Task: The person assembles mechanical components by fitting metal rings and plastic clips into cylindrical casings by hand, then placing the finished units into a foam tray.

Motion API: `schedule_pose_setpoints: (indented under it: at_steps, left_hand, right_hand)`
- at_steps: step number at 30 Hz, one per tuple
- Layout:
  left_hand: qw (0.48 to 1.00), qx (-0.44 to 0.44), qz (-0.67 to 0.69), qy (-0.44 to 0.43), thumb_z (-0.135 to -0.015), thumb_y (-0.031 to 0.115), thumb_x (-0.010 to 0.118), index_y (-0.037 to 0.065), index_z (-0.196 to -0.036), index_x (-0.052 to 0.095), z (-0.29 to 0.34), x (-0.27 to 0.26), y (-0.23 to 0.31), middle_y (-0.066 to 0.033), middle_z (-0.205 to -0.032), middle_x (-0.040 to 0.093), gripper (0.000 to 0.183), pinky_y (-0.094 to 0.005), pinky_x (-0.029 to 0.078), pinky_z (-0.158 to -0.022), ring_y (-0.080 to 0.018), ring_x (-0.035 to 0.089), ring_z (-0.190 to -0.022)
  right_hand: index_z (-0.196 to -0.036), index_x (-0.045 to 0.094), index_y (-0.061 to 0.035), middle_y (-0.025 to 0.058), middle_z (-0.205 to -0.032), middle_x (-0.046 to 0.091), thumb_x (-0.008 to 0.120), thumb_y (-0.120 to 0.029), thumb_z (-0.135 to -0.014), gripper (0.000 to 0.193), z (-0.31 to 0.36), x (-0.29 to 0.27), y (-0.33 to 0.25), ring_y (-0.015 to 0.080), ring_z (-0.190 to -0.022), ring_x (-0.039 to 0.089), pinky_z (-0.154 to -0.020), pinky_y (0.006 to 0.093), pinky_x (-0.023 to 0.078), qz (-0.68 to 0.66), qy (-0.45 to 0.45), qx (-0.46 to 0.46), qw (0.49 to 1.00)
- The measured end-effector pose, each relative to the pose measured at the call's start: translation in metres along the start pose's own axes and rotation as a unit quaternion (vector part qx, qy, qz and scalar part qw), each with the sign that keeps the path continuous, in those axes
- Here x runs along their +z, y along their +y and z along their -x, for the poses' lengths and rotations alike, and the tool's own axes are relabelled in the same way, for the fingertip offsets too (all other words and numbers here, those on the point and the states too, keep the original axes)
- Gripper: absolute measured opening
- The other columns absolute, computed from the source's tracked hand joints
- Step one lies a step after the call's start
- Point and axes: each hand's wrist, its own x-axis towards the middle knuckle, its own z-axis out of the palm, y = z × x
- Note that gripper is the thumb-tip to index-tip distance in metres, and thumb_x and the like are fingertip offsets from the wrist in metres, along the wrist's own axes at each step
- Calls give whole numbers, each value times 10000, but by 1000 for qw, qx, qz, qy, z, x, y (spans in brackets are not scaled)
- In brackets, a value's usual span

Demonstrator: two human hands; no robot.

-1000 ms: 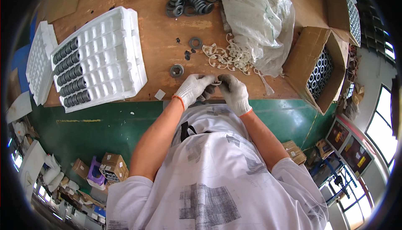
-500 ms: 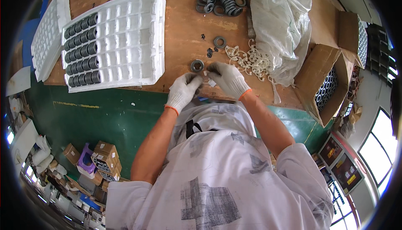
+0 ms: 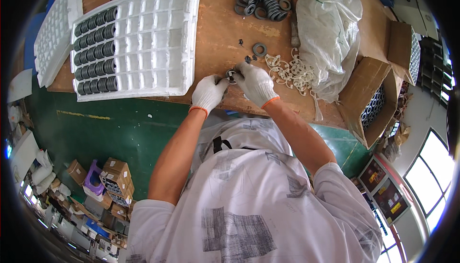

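A dark grey ring (image 3: 230, 73) is between my two gloved hands near the table's front edge, with something pale showing in its opening. My left hand (image 3: 210, 93) pinches the ring's left side with fingers closed. My right hand (image 3: 255, 83) curls over its right side, hiding much of it; a small white piece may be under those fingers. Both gloves are white with orange cuffs. Just beyond, another grey ring (image 3: 259, 49) lies flat near small black pieces (image 3: 248, 59). A heap of white plastic clips (image 3: 292, 74) lies right of my right hand.
At left, a white foam tray (image 3: 158, 90) holds rows of dark rings (image 3: 98, 66); a second tray (image 3: 55, 33) leans beside it. Loose rings (image 3: 268, 2) lie at the back. At right are a white woven bag (image 3: 328, 38) and a cardboard box (image 3: 366, 74) of rings.
My right hand has moved left over the ring, and my left fingers now meet its left side. Earlier the ring lay uncovered just beyond the hands. The whole view has shifted slightly.
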Motion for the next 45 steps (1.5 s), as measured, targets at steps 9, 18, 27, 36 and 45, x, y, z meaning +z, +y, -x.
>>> schedule_pose_setpoints:
  at_steps: [9, 18, 27, 36, 45]
  left_hand:
    - [1000, -12, -14, -22, -957, 403, 601, 54, -921, 787, -4, -3, 7, -108, -773, 758, 397, -410, 552, -703, -255, 745, -727]
    - [999, -27, 28, -31, -967, 305, 649, -14, -960, 758, -12, 0, 3, -68, -775, 733, 337, -323, 533, -623, -138, 670, -654]
    - [986, -25, -161, 33, -944, 457, 565, 51, -1026, 776, -4, 6, 23, -207, -962, 768, 465, -514, 545, -884, -421, 732, -974]
    - [983, -27, -182, 23, -957, 460, 564, 55, -1137, 759, -2, 3, 31, -248, -1152, 740, 484, -538, 533, -955, -450, 687, -1124]
    - [982, -14, -185, 21, -980, 448, 555, 73, -1154, 756, -3, 4, 24, -231, -1172, 747, 460, -536, 543, -968, -435, 697, -1130]
  right_hand:
    - [-1121, 707, -47, 229, -1001, 754, 675, -333, -986, 318, 1, 0, 7, 438, -959, 721, -833, 521, 570, -9, 29, 22, 999]
    - [-1147, 728, -67, 233, -1015, 752, 673, -334, -983, 318, -2, 5, 15, 437, -986, 717, -858, 527, 560, -63, 12, 40, 997]
    - [-1213, 726, -70, 205, -1084, 760, 622, -268, -999, 309, 2, 2, 17, 406, -1050, 716, -906, 483, 557, -94, 3, 40, 995]
    - [-1317, 663, -50, 237, -1203, 733, 642, -255, -982, 393, 2, -9, 27, 415, -1140, 693, -956, 473, 547, -108, -47, -1, 993]
    - [-1327, 637, -46, 242, -1217, 732, 691, -266, -937, 451, -2, -2, 30, 432, -1164, 681, -969, 487, 537, -133, -62, 13, 989]
